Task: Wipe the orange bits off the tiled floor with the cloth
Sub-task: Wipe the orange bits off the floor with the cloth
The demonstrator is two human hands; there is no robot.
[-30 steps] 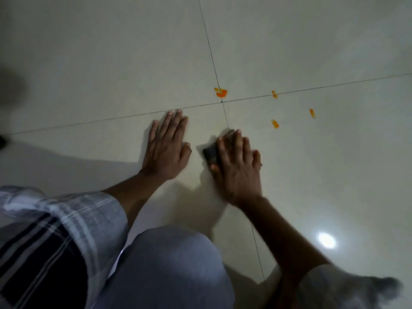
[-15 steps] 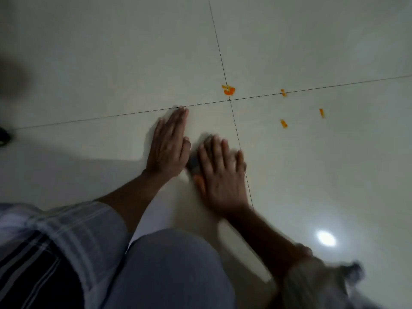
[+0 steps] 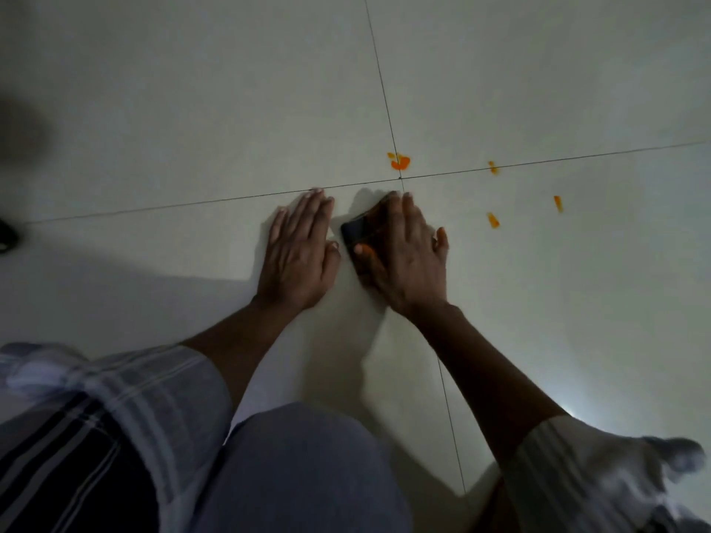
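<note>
Now right hand point(image 3: 408, 259) presses dark cloth point(image 3: 359, 234) flat; left hand point(image 3: 298, 255) lies flat, released, on floor point(image 3: 192, 109).

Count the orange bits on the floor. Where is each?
4: a blob at the tile corner, one on the grout line, two right of the cloth. The hand may hide more.

L hand point(image 3: 299, 251) flat, fingers straight, frame centre; R hand point(image 3: 408, 255) just right of it, palm down, fingers extended; both forearms reach up from bottom.
</note>
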